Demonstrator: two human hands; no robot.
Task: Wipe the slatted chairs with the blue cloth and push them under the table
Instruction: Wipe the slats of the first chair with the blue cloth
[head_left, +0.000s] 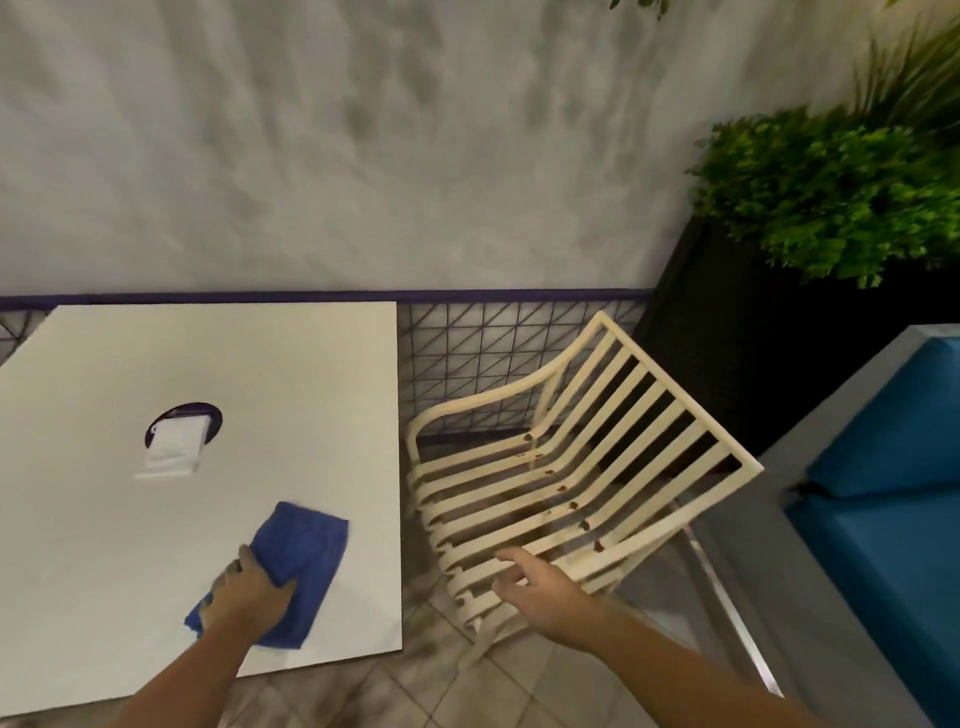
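Observation:
A cream slatted chair (587, 467) stands to the right of the white table (104, 519), its seat facing the table and small brown marks dotted along its slats. On the table's near right part lies the blue cloth (306, 551). My left hand (249, 597) rests on the cloth's near end, thumb and fingers curled onto the fabric. My right hand (540, 592) hovers over the chair's front edge with fingers spread and loosely bent, holding nothing.
A white napkin holder (174, 447) on a dark round base sits mid-table. A black planter (769, 332) with green plants stands behind the chair. A grey bench with a blue cushion (893, 478) runs along the right. The floor is tiled.

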